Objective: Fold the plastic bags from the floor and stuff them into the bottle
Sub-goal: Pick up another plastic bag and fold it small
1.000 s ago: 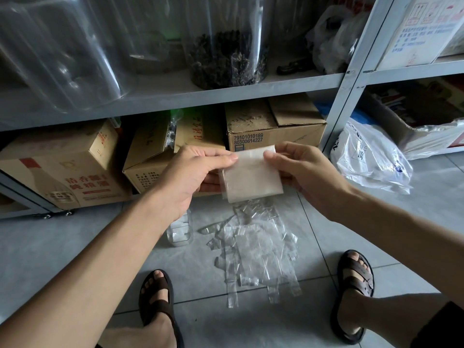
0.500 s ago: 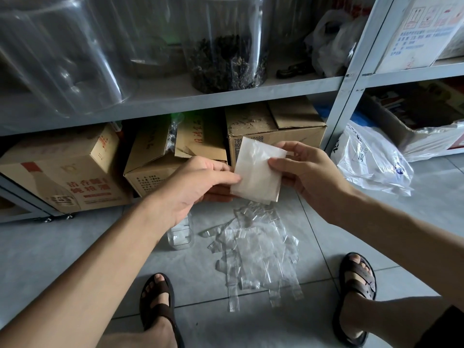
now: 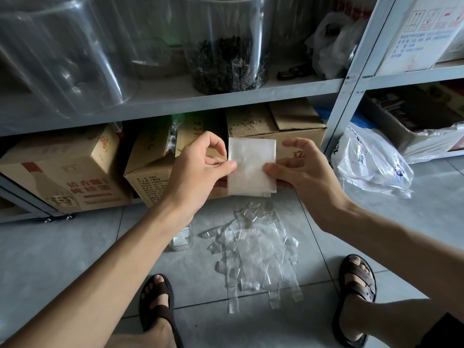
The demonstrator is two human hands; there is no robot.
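A folded plastic bag [image 3: 251,167], a cloudy white rectangle, hangs upright in front of me at chest height. My left hand [image 3: 198,169] pinches its left edge between thumb and forefinger. My right hand [image 3: 298,169] pinches its right edge, with the other fingers loosely spread. On the tiled floor below lies a loose pile of clear plastic bags [image 3: 256,249]. A small clear bottle [image 3: 181,238] stands on the floor just left of the pile, partly hidden behind my left forearm.
Grey metal shelving [image 3: 226,96] stands straight ahead, with cardboard boxes [image 3: 62,172] below and big clear jars [image 3: 226,46] above. A white carrier bag [image 3: 371,162] lies on the floor at the right. My sandalled feet [image 3: 356,292] flank the pile.
The folded bag went from held flat by its top corners to tilted, and is now upright again, pinched at mid-height by both hands. My view has shifted slightly.
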